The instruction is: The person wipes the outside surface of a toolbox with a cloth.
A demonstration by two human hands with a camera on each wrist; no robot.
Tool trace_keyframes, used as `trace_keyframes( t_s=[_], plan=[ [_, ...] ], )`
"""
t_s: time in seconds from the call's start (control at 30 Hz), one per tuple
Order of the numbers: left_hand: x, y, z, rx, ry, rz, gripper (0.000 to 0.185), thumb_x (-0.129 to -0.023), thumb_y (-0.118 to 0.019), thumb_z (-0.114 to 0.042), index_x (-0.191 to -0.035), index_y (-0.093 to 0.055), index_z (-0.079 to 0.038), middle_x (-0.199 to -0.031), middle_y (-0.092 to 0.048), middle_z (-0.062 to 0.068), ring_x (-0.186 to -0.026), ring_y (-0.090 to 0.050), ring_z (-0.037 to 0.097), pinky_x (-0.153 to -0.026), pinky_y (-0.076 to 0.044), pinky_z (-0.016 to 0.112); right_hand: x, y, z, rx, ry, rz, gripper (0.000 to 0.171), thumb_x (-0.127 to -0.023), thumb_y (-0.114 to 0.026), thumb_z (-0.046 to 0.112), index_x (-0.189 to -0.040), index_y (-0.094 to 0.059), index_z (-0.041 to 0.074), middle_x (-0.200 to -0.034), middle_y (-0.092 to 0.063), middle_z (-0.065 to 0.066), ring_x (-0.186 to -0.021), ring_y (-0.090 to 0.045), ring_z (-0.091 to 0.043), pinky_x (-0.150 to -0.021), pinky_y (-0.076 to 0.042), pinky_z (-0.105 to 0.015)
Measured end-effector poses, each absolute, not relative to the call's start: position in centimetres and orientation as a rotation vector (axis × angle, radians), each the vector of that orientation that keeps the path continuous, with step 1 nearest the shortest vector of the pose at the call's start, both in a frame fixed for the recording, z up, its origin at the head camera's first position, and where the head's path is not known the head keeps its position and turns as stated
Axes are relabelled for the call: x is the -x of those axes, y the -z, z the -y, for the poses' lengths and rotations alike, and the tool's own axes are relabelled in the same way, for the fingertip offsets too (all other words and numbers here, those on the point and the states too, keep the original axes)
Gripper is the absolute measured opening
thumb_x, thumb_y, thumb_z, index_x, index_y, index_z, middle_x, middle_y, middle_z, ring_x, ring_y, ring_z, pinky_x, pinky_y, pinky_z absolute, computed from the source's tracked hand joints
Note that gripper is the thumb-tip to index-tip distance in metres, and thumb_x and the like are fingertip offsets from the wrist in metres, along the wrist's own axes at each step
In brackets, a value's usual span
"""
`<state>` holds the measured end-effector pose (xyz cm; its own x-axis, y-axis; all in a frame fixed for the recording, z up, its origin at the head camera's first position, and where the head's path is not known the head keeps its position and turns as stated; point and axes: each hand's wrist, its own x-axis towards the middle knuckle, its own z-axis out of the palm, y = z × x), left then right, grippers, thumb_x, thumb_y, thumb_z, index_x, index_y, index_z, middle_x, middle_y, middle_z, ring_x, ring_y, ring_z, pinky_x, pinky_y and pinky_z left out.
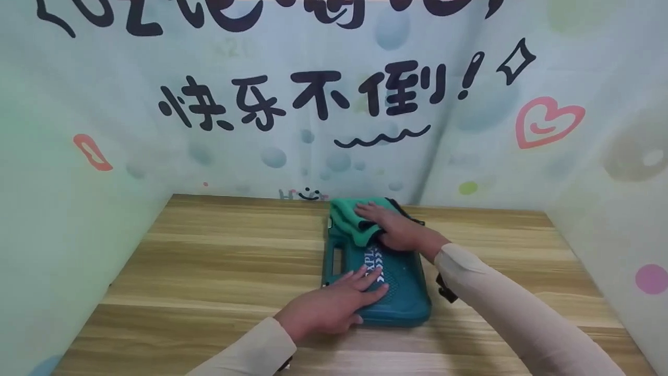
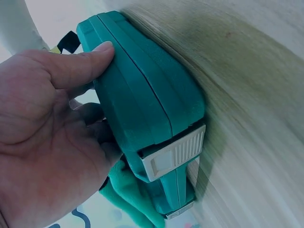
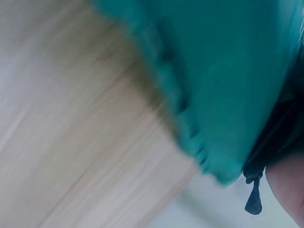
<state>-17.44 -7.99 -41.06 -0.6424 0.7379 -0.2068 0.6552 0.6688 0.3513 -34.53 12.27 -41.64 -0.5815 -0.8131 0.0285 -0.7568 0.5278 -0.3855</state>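
Note:
A teal plastic tool case point(image 1: 402, 297) with white lettering lies flat on the wooden table. My left hand point(image 1: 334, 303) rests on the near part of its lid, fingers spread. In the left wrist view the thumb of my left hand point(image 2: 52, 114) touches the case's side, close to a pale latch point(image 2: 175, 154). Over the far end of the case lies a folded green cloth point(image 1: 344, 216) with black edging. My right hand point(image 1: 399, 230) presses on this cloth with its fingers extended. The right wrist view is blurred; the case point(image 3: 223, 85) fills its upper right.
The wooden table point(image 1: 219, 250) extends on both sides of the case. Behind it hangs a printed backdrop point(image 1: 250, 156) with dark writing, and pale side panels border the table. A dark cord end point(image 3: 254, 197) hangs by the right hand.

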Motion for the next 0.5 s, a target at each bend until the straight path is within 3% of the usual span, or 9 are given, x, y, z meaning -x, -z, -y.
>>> trace_keyframes(
  t_s=[0.13,0.3,0.5],
  plan=[
    [17.4,41.0,7.8,-1.082,-0.363,-2.552,0.072,-0.102,-0.064,-0.016,-0.162,-0.027,-0.023,-0.169,-0.007,0.002,-0.153,-0.005,0.025,-0.119,-0.014,0.041,35.0,41.9,-14.8,1.262,0.566,-2.710,0.067,-0.092,-0.050,-0.011,-0.156,-0.034,-0.002,-0.159,-0.033,-0.022,-0.147,-0.024,-0.045,-0.116,-0.018,-0.058],
    [17.5,41.0,7.8,-1.048,-0.390,-2.538,0.072,-0.102,-0.064,-0.016,-0.163,-0.026,-0.025,-0.170,-0.006,-0.001,-0.153,-0.003,0.024,-0.119,-0.014,0.042,35.1,42.5,-17.2,1.052,0.703,-2.746,0.067,-0.095,-0.050,-0.009,-0.158,-0.033,0.004,-0.162,-0.030,-0.018,-0.149,-0.020,-0.041,-0.116,-0.018,-0.059],
    [17.5,41.1,7.9,-1.050,-0.391,-2.543,0.072,-0.102,-0.065,-0.017,-0.163,-0.026,-0.026,-0.169,-0.007,-0.002,-0.153,-0.005,0.024,-0.118,-0.016,0.043,34.4,43.2,-18.1,1.079,0.770,-2.751,0.069,-0.093,-0.051,-0.008,-0.159,-0.031,0.003,-0.163,-0.027,-0.019,-0.148,-0.016,-0.046,-0.116,-0.015,-0.061]
  ],
)
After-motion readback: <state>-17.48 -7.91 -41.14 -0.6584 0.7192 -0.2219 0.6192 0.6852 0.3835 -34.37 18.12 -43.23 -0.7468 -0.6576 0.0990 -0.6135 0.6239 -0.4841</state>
